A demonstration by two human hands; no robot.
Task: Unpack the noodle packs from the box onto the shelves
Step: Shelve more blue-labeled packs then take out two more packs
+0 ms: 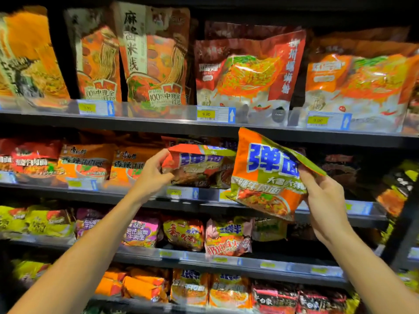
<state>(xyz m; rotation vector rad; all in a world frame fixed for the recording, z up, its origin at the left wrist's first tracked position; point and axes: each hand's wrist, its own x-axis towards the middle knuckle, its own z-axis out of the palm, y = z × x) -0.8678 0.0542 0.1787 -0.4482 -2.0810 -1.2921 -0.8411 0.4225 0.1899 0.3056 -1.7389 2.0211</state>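
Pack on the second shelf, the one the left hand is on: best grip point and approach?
Probably its crimped left end, from the left front, as the left hand pinches it now. The shelf pack lies with that flat orange seal facing outward; its right end sits behind the held pack in the right hand.

Yellow price tags w/ blue arrow stickers along rail.

Glossy crinkled plastic noodle pack; dark matt metal shelf edge; clear plastic price strips.
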